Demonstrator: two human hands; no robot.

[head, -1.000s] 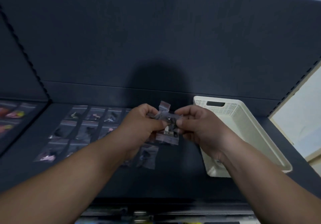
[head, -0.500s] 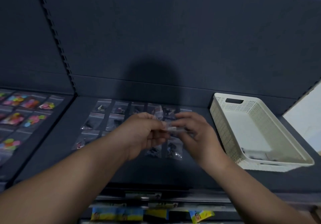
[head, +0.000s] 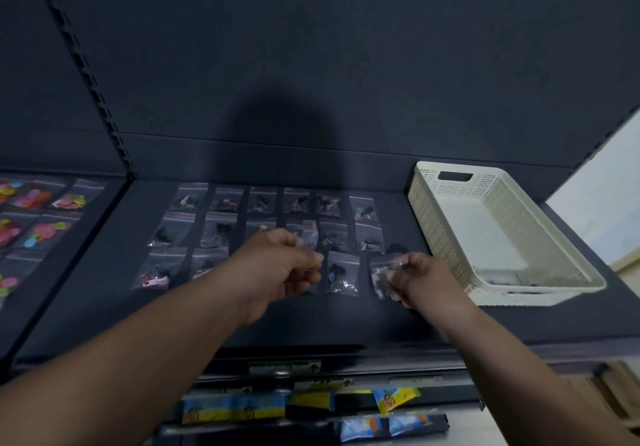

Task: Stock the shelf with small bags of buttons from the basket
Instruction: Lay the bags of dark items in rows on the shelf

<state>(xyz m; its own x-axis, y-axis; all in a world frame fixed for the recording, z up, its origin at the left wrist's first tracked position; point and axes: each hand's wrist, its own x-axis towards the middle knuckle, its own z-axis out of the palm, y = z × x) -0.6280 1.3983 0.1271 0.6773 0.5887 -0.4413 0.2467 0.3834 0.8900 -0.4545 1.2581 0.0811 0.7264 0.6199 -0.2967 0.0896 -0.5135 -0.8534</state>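
Right hand (head: 424, 277) fingers pinch 1 clear bag (head: 382, 274) of dark buttons, centre right of frame, over the shelf (head: 104, 307). Left hand (head: 277, 267) fingers curled; grip cannot be determined.

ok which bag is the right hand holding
The bag at the right end of the front row, next to the basket. The right hand pinches its right edge; the neighbouring bag on its left lies flat, untouched.

A shop: a dark display shelf (head: 97, 289) on slotted uprights (head: 100, 99), small bags of buttons (head: 341, 272) laid in neat rows, label strips (head: 284, 367) along its near edge, and what seem to be bright packets (head: 235, 407) racked on the level below.
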